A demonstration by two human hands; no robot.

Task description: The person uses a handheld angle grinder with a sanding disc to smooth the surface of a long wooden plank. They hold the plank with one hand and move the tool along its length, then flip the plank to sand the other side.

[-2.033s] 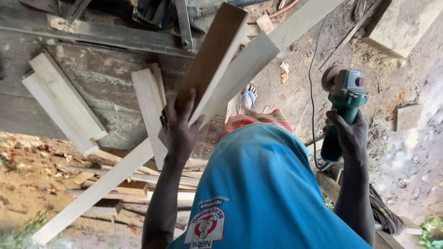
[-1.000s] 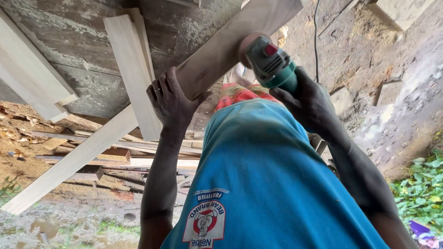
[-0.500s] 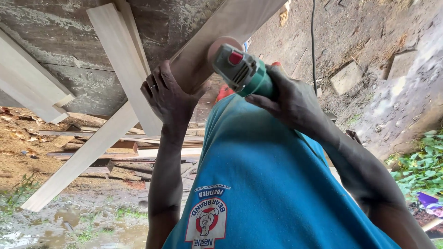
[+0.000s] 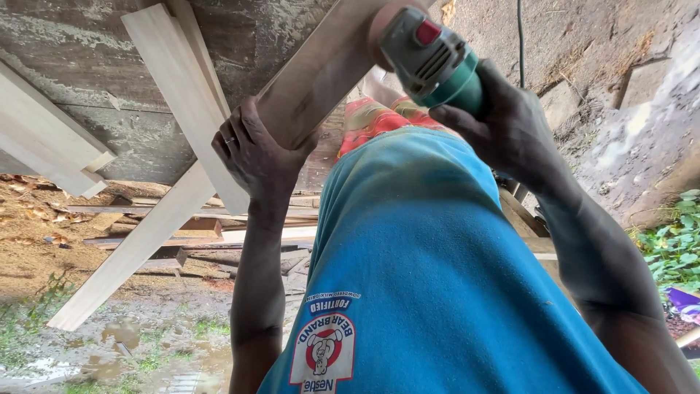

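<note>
A long pale wooden plank (image 4: pixel 321 69) is clasped by the left hand (image 4: pixel 255 157). A green handheld power sander (image 4: pixel 434 62), gripped shut in the right hand (image 4: pixel 510 124), has been brought against the plank's face.

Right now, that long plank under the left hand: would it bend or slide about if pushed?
Probably stiff: the plank looks thick and straight. Its sanded face seems smooth, so it might slide, though the left hand grips it.

Open-air woodworking yard, pale planed planks (image 4: pixel 182 102) leaning on a weathered wall (image 4: pixel 95 66), offcuts (image 4: pixel 189 230) heaped on sawdust-strewn ground (image 4: pixel 36 233), puddles, weeds (image 4: pixel 674 244), green power sander (image 4: pixel 434 62) on board (image 4: pixel 313 73)
</note>
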